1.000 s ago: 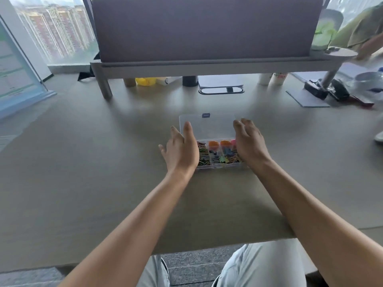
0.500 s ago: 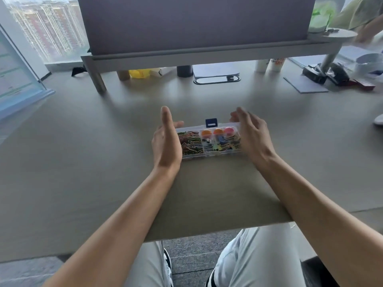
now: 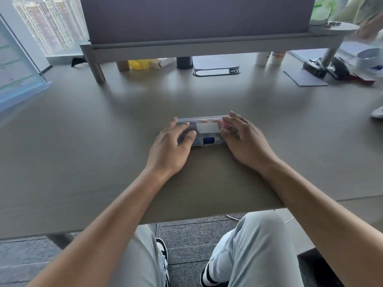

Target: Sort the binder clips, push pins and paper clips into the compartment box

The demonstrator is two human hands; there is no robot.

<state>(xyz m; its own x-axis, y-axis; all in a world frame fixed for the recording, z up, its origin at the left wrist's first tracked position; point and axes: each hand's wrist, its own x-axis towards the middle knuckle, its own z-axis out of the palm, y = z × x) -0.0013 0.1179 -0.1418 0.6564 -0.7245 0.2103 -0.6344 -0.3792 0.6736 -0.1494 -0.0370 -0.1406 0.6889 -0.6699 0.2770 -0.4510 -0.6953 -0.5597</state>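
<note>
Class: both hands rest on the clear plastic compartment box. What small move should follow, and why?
Probably press the blue latch shut. The lid of the clear plastic compartment box already lies flat, the left hand and right hand press down on its ends, and no loose clips or pins show on the grey table.

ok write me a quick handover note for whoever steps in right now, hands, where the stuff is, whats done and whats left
Left hand: fingers spread flat on the left part of the lid, pressing down.
Right hand: fingers flat on the right part of the lid, also pressing.
Compartment box: on the desk in front of the person, lid down, blue latch on the near edge.
Done: coloured items show through the lid; none seen loose on the desk near the box.
Left: whether the latch has caught cannot be told; check it.
</note>
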